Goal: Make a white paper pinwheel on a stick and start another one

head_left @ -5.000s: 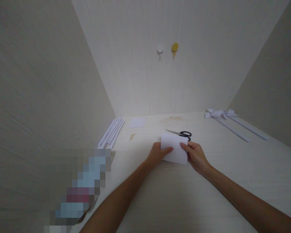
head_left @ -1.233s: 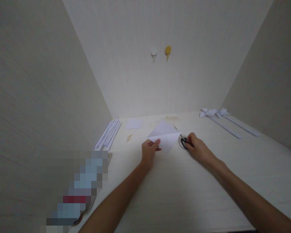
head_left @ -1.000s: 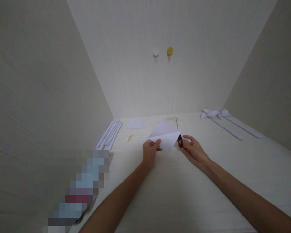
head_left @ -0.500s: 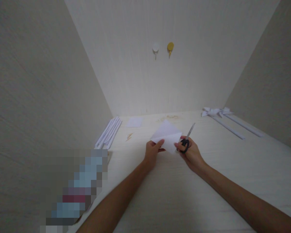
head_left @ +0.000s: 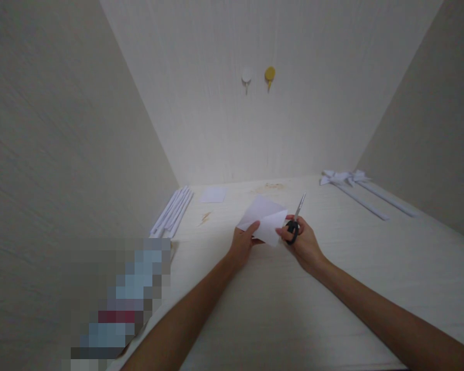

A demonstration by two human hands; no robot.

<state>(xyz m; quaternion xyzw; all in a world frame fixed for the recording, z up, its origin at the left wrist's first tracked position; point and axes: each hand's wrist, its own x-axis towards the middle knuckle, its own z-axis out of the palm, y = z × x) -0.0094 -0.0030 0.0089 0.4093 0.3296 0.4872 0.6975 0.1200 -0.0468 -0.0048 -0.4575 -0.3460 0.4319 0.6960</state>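
A creased white sheet of paper [head_left: 263, 212] is held up above the table, pinched at its lower left between the thumb and fingers of my left hand [head_left: 243, 242]. My right hand [head_left: 304, 245] is closed around the black handles of a pair of scissors [head_left: 293, 232]. The scissors' blades point up and away, to the right of the paper, and look closed. My right thumb is close to the paper's right edge; I cannot tell whether it touches.
White paper rolls [head_left: 172, 211] lie at the left, beside a small flat paper piece [head_left: 213, 195]. At the right are long paper strips joined by a bow-like piece [head_left: 344, 178]. Two hooks, one white [head_left: 246, 76] and one yellow [head_left: 269, 73], are on the back wall.
The paper has tilted and shifted slightly left and down in my left hand. My right hand, with the scissors, has moved a little left, and the blades have turned slightly.
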